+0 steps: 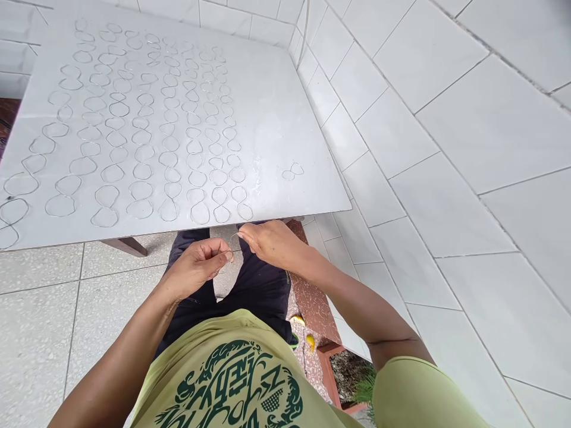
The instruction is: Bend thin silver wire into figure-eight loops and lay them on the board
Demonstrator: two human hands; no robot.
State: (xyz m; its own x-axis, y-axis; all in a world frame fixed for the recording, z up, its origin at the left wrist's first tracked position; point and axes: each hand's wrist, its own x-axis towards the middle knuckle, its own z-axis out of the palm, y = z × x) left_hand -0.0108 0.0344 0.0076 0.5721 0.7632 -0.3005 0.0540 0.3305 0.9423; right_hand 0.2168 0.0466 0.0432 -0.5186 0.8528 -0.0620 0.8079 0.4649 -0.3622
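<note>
Between my two hands, just below the table's front edge, a thin piece of wire (232, 237) curves in a small arc. My left hand (201, 265) pinches its lower end between thumb and forefinger. The upper end is gripped by the fingertips of my right hand (266, 239), which hide part of it. On the white table (276, 113) lie several rows of thin wire pieces bent into figure-eight shapes, among them a wire figure eight (171, 166) near the middle. One smaller wire figure eight (292, 172) lies apart on the right.
A white tiled wall (414, 148) runs close along the right, and another wall stands behind the table. A table leg (126, 246) shows below on the left. Down to the right are a reddish speckled ledge (314, 297) and a green plant (366, 387).
</note>
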